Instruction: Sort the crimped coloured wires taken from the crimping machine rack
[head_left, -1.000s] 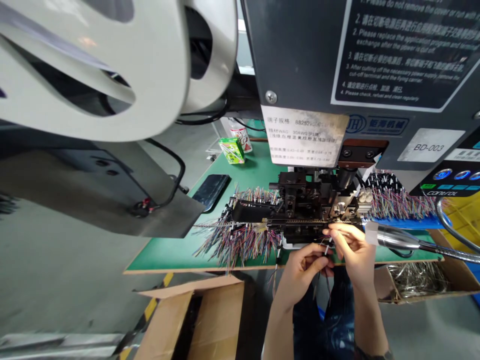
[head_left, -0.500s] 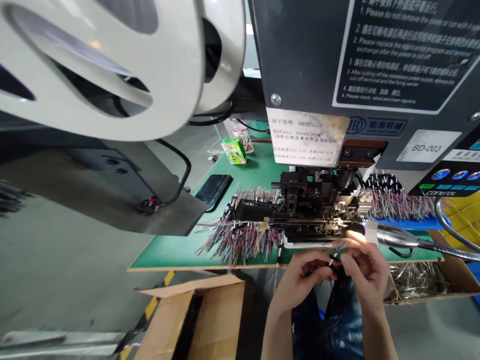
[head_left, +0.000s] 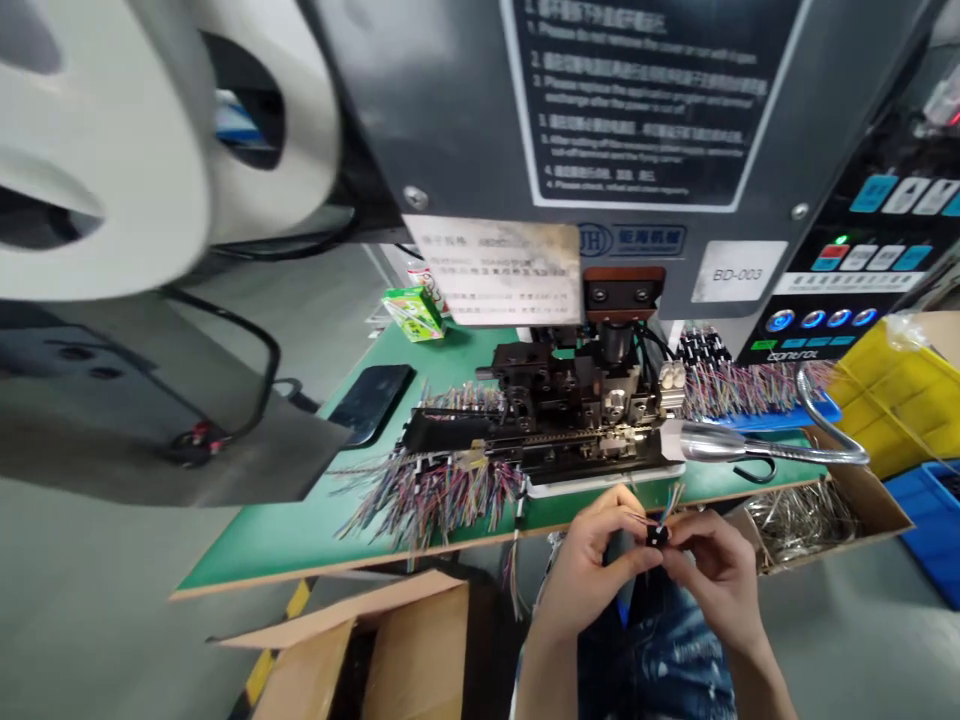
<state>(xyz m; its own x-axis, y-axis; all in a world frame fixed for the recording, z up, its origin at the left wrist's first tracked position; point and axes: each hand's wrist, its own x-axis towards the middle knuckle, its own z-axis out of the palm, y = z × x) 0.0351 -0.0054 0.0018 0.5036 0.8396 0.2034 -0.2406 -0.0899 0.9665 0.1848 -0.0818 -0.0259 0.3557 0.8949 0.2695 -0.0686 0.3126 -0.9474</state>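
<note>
Between my two hands is a small black-sleeved cable (head_left: 657, 536) with thin coloured wires fanning out of its top. My left hand (head_left: 600, 550) pinches it from the left with thumb and fingers. From the right, my right hand (head_left: 709, 555) grips the same cable near the base of the wires. Both hands are in front of the table edge, just below the terminal crimping machine (head_left: 592, 400). Part of the cable is hidden by my fingers.
Bundles of coloured wires (head_left: 442, 500) lie left of the machine, with more (head_left: 742, 390) in a blue tray at right. A phone (head_left: 373, 400) and green box (head_left: 414, 313) rest on the table. A gooseneck lamp (head_left: 712, 443) juts in. Cardboard boxes (head_left: 420, 650) stand below.
My hands have drawn back from the machine toward my body, still on the cable. The wires now point up between my fingers. The view has swung to the right.
</note>
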